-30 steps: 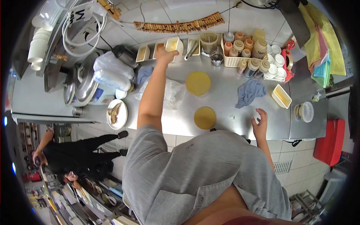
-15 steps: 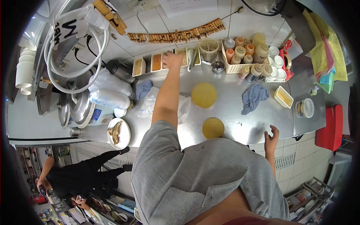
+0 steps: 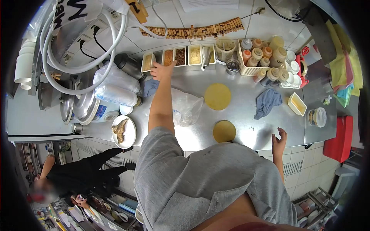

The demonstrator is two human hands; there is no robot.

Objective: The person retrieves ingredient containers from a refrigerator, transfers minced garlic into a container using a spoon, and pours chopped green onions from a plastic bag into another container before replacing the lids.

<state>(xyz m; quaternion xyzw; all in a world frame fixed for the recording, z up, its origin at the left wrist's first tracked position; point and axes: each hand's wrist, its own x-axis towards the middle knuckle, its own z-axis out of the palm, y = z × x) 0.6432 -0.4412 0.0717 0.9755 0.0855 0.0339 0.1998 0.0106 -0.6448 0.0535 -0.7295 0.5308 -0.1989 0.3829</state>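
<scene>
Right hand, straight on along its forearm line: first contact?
Likely the crumpled blue cloth on the shiny steel counter. The right hand's height is unclear, so it could pass above.

Black "W" (image 3: 76,8) — on white tag (image 3: 92,9), rest unclear

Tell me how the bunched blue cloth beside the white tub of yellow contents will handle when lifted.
The blue cloth should be floppy: its soft, irregular folds would likely droop from the fingers. Crumpled rather than rounded, it seems unlikely to roll if pushed. It is probably light unless damp, which I cannot tell.
</scene>
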